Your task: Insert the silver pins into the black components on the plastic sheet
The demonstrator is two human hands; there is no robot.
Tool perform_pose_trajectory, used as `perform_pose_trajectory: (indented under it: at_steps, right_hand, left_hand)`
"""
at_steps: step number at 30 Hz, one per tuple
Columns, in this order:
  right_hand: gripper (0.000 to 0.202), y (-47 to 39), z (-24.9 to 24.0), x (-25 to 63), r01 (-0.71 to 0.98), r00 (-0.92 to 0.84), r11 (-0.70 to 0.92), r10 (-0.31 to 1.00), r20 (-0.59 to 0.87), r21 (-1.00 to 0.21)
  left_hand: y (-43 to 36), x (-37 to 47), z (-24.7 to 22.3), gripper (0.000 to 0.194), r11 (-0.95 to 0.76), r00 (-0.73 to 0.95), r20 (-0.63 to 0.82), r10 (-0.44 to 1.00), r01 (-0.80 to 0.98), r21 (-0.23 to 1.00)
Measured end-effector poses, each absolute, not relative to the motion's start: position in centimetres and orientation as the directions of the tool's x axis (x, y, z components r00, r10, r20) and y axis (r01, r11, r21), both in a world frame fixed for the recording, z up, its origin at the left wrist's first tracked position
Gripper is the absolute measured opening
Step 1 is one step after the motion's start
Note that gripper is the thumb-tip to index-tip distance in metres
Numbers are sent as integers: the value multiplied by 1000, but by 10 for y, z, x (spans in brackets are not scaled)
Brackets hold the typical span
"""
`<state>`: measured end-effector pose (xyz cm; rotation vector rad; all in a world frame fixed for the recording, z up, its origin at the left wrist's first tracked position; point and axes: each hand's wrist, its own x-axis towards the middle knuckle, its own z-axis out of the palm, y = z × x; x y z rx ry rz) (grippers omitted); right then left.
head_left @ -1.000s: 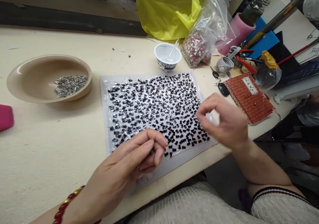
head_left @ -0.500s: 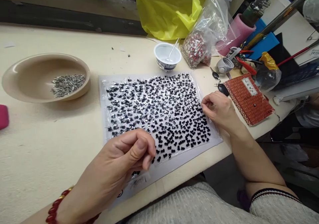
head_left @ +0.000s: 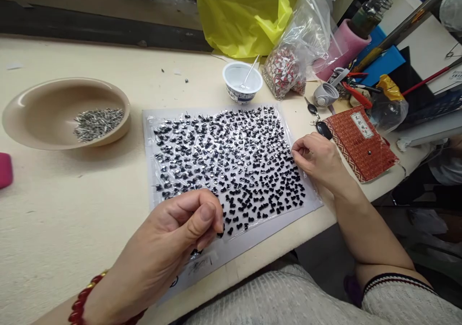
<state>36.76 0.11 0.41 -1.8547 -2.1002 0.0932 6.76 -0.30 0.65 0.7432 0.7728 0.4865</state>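
Left hand (head_left: 173, 243) was curled above the near-left part of the pale backing sheet (head_left: 252, 238), thumb against the bent forefinger; contents of the curl hidden, so hold could not be told. Right hand (head_left: 315, 159) was well apart from it, at the sheet's right side, fingers bent inward beside the outermost black pieces (head_left: 246, 227); whether it pinched one could not be told.

The black pieces lay in dense, uneven rows on clear film over the sheet. Many on the far and left portions showed thin metal stems; those nearer and to the right looked mostly bare. Beyond the left hand, the tan bowl (head_left: 43, 118) held loose metal pins (head_left: 97, 125). The white cup (head_left: 240, 94), with a thin stick (head_left: 251, 72) in it, was just beyond the sheet's far edge. Key fob (head_left: 324, 129) and red booklet (head_left: 363, 144) were past the right hand.

Risks, judged: a low wrist or the bead bracelet (head_left: 83, 301) could drag pieces out of line; a sleeve (head_left: 397, 291) catching the sheet's near corner could shift the whole layout; crowded spacing could let fingertips tip neighbours; a knocked cup could spill across the far rows.
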Motion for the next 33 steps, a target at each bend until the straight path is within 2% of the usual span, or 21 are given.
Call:
perform_pose_trajectory:
  at_steps: [16, 26, 30, 33]
  right_hand:
    - [5, -1, 7, 371, 941, -64, 132, 973, 221, -312]
    - [6, -1, 9, 370, 939, -62, 133, 973, 224, -318]
    - [8, -13, 27, 353, 908, -124, 243, 934, 335, -342]
    - [9, -29, 44, 321, 733, -324, 437, 898, 297, -522]
  left_hand:
    - [-4, 69, 7, 34, 617, 634, -422, 648, -113, 779]
    - [-4, 67, 9, 43, 629, 638, -439, 632, -92, 772]
    - [-5, 68, 10, 45, 571, 671, -422, 610, -4, 821]
    - [-6, 71, 13, 46, 495, 759, -416, 501, 143, 857]
